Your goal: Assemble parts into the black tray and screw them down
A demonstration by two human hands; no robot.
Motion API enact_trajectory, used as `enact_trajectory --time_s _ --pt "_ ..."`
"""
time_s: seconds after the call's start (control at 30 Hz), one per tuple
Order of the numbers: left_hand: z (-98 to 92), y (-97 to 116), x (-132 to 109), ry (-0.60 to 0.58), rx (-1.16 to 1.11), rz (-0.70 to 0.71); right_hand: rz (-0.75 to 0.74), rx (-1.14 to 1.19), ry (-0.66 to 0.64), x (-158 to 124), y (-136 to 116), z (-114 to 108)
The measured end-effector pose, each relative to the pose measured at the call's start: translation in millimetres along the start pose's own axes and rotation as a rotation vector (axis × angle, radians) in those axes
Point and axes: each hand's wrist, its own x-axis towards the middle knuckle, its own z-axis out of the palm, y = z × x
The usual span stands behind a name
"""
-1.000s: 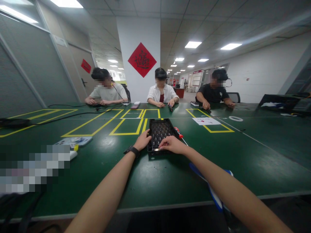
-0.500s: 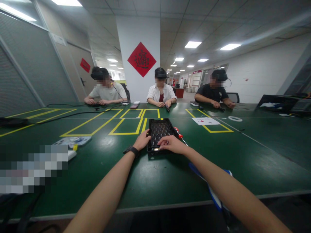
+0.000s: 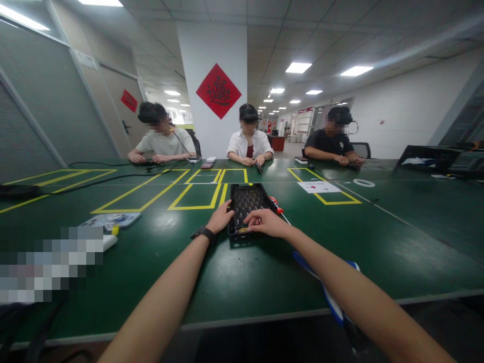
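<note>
A black rectangular tray (image 3: 251, 199) with rows of small compartments lies on the green table in front of me. My left hand (image 3: 221, 217) grips its left wall. Over the tray's near right part is my right hand (image 3: 264, 222), fingers bent and pressed together, pointing down into it. What the fingertips hold, if anything, is hidden. A small yellowish piece (image 3: 242, 230) shows inside the tray's near edge, beside those fingers. Against the right wall lies a screwdriver (image 3: 279, 208) with a red and black handle, its shaft partly behind my right wrist.
Under my right forearm lies a blue and white item (image 3: 333, 300). A white sheet (image 3: 318, 187) and a white ring (image 3: 364, 183) lie farther right. Left are a pale patterned item (image 3: 113, 220) and a dark cable (image 3: 109, 177). Three people sit across the table.
The view has shifted slightly. My left hand stays on the tray, and my right fingers have barely moved. The right-hand co-worker's hands have come closer together.
</note>
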Motion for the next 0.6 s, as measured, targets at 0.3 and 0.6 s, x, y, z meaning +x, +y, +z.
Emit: enact_trajectory --time_s 0.3,0.6 --pt "0.4 0.3 1.2 -0.005 0.007 -0.026 0.008 -0.015 -0.007 -0.7 -1.1 1.4" --pt "1.8 -2.9 2.2 0.009 0.012 -0.009 0.008 -0.002 0.002 0.2 1.0 1.2"
